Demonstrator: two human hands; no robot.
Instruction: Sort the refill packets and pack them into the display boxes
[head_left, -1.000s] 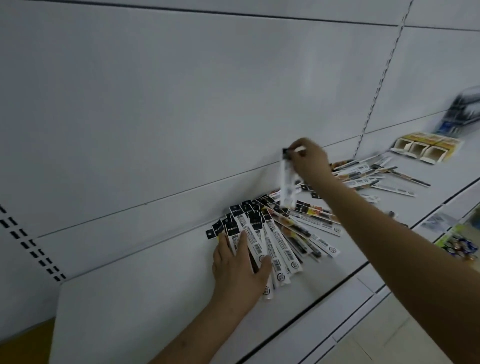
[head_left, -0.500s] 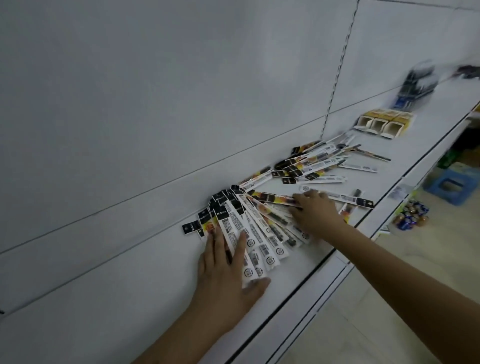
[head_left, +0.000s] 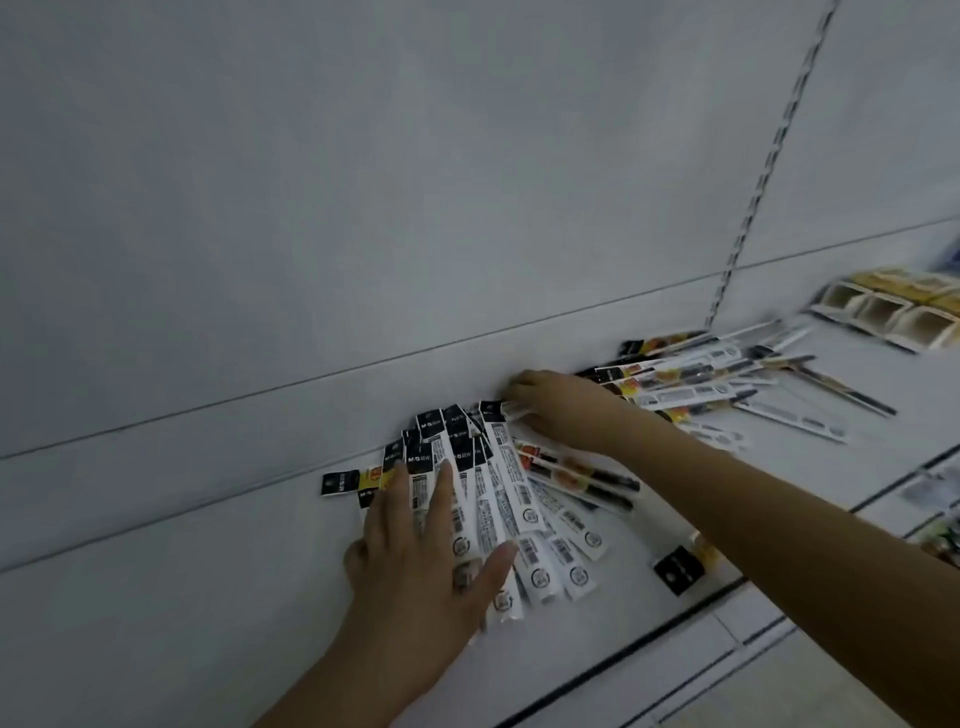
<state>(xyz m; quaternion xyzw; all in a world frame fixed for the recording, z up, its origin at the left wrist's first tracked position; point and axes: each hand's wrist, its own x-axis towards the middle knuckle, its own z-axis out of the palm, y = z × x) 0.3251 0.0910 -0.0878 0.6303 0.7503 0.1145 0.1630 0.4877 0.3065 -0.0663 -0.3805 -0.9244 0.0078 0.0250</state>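
Note:
A fan of long white refill packets (head_left: 511, 499) with black tops lies on the white shelf (head_left: 208, 597). My left hand (head_left: 421, 566) presses flat on the fan's left part, fingers spread. My right hand (head_left: 561, 410) reaches over the fan's far end, its fingers curled at the black top of a packet there; the grip itself is hard to make out. A second heap of packets (head_left: 691, 384) lies to the right. A single packet with a black and yellow end (head_left: 680, 569) shows below my right forearm. Yellow-and-white display boxes (head_left: 893, 312) stand at the far right.
The shelf's white back panel (head_left: 415, 182) rises right behind the packets, with a slotted upright (head_left: 763, 171) to the right. The shelf's front edge with price strip (head_left: 779, 577) runs diagonally at lower right. Floor tiles (head_left: 810, 686) show below.
My right hand moved from the near side of the fan up to its far end by the back panel. My left hand stayed pressing on the fan. The view swung left and closer.

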